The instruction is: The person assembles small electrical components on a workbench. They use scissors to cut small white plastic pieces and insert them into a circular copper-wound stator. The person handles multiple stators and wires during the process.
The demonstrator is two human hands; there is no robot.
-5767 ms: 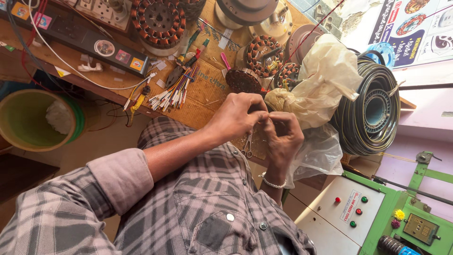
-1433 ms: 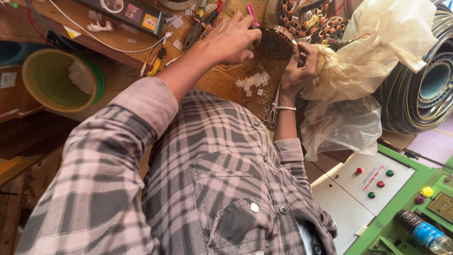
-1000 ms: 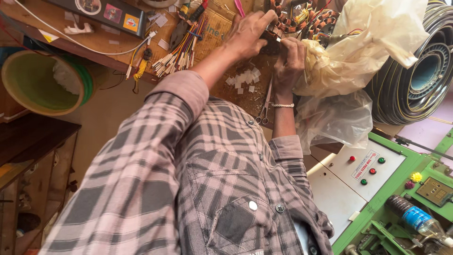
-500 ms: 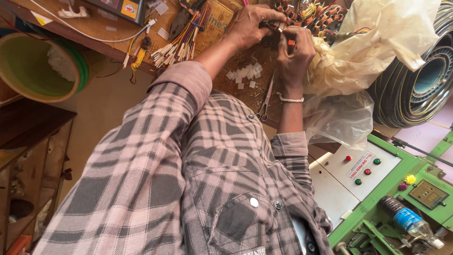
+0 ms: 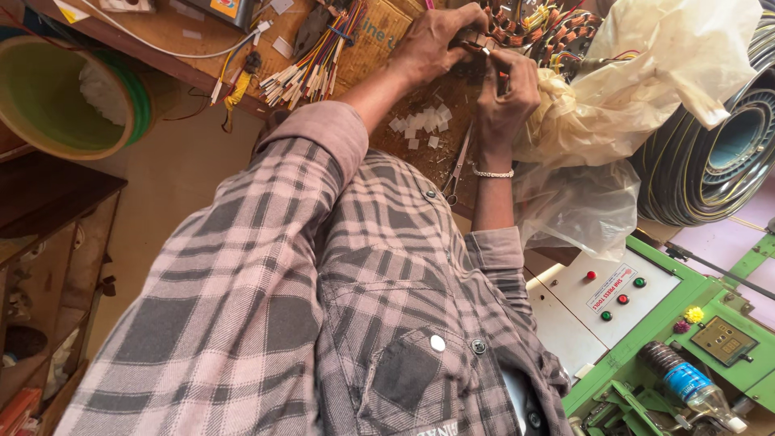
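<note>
left hand [image 5: 440,44] curled over a small part at the rim of the stator [image 5: 537,32], fingertips pinched on it, likely to steady it against the winding. right hand [image 5: 504,93] just beside and slightly nearer the body, fingers drawn together on a small red-tipped piece [image 5: 502,77]; exact grip partly hidden. both hands close together and touching the same spot, probably so that one steadies while the other works. white slips [image 5: 420,129] scattered on the bench [image 5: 161,32] directly below the hands, within easy reach. scissors [image 5: 456,165] lying beside the right wrist, handles toward the body. wire bundle [image 5: 311,64] with coloured ends off to the left of the left forearm. plastic sheet [image 5: 646,89] bunched to the right of the right hand, pushed clear of the stator. cable coil [image 5: 710,153] beyond it. green tub [image 5: 69,93] far left; control panel [image 5: 605,295] lower right.
</note>
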